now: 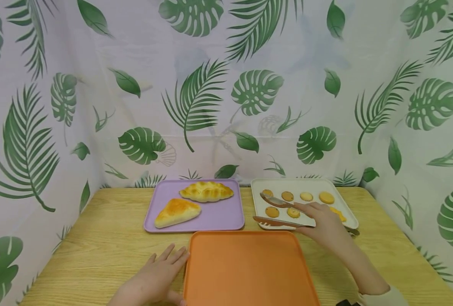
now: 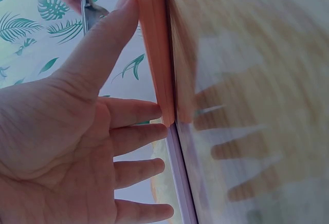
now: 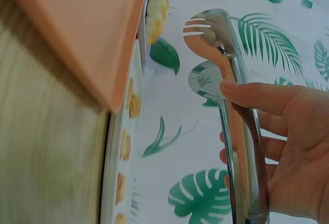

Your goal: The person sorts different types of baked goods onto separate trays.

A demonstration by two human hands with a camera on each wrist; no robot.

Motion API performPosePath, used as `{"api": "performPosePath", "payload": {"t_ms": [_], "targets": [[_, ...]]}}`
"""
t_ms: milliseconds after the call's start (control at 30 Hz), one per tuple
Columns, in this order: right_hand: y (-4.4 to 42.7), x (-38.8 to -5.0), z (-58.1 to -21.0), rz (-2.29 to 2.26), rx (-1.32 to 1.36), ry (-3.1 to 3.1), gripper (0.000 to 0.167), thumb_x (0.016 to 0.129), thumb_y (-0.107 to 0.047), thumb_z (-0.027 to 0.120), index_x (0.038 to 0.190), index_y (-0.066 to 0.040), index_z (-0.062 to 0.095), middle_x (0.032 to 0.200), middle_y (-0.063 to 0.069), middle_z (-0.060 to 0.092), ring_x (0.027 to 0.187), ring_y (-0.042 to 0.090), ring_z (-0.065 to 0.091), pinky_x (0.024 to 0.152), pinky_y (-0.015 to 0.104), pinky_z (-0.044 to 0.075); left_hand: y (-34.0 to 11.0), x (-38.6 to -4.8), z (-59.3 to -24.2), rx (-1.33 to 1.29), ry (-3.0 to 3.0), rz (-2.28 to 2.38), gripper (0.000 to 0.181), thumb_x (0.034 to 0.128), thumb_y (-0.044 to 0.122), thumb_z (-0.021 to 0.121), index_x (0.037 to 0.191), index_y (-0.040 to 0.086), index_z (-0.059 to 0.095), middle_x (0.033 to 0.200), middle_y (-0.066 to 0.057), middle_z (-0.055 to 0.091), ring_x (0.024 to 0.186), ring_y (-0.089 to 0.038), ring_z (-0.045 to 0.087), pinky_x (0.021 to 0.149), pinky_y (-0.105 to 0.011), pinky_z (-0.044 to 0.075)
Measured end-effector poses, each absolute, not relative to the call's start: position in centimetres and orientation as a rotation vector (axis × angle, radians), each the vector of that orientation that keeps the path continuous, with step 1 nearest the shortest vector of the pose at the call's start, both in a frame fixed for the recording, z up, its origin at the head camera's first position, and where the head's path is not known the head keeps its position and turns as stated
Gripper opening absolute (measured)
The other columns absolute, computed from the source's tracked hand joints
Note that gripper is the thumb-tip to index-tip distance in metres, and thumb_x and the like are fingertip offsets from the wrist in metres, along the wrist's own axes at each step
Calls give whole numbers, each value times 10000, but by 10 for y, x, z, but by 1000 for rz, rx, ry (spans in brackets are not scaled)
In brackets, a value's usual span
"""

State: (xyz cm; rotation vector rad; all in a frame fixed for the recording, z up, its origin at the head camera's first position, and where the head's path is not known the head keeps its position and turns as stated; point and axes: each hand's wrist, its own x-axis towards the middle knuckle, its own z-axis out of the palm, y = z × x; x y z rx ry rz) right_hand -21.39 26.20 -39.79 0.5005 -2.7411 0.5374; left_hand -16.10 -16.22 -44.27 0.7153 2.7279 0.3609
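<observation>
My right hand [image 1: 326, 225] holds metal serving tongs [image 1: 276, 222], their jaws spread apart. They hover over the front left of a white tray [image 1: 314, 186] of cookies, with a spoon-shaped end and a slotted end. The right wrist view shows the thumb [image 3: 257, 95] on one arm of the tongs and fingers behind. My left hand [image 1: 154, 276] lies at the left edge of an orange tray [image 1: 249, 267], which has nothing on it. In the left wrist view, its fingers [image 2: 136, 141] are straight and spread, the thumb along the orange rim [image 2: 151, 44].
Behind the orange tray, at left, a purple tray [image 1: 219, 219] bears a ridged bread roll [image 1: 207, 192] and a triangular bread [image 1: 177, 212]. Several cookies [image 1: 287, 196] sit in rows on the white tray. A leaf-patterned curtain [image 1: 211, 127] encloses the wooden table [image 1: 81, 255] at the back and sides.
</observation>
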Motion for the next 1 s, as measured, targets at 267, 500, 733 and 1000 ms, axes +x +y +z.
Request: {"api": "performPosePath", "payload": {"t_ms": [267, 500, 733, 1000], "targets": [[302, -193, -408, 499, 450, -2757, 622, 720, -183, 840, 1294, -77, 625, 1151, 194, 669, 1043, 424, 590, 804, 598, 499, -164, -161, -442, 718, 2725, 349, 1091, 644, 576, 792, 1503, 65, 357, 1573, -143, 343, 1473, -430, 219, 1069, -736, 249], [340, -177, -421, 464, 393, -2821, 618, 715, -206, 845, 1273, -52, 630, 1111, 192, 680, 984, 416, 621, 725, 559, 530, -164, -160, -444, 732, 2738, 368, 1108, 622, 581, 798, 1496, 53, 366, 1568, -153, 347, 1468, -442, 222, 1054, -751, 250], [368, -167, -433, 424, 432, -2817, 623, 667, -196, 867, 1221, -19, 643, 1045, 196, 688, 894, 406, 634, 645, 512, 538, -164, -161, -444, 728, 2730, 382, 1130, 616, 625, 766, 1502, 55, 355, 1581, -149, 322, 1473, -446, 201, 1039, -768, 246], [384, -160, -444, 464, 371, -2953, 642, 714, -260, 838, 1264, -16, 615, 1125, 228, 666, 950, 428, 632, 635, 508, 537, -163, -161, -445, 710, 2719, 401, 1129, 610, 611, 778, 1502, 61, 358, 1583, -136, 326, 1476, -438, 198, 1044, -765, 242]]}}
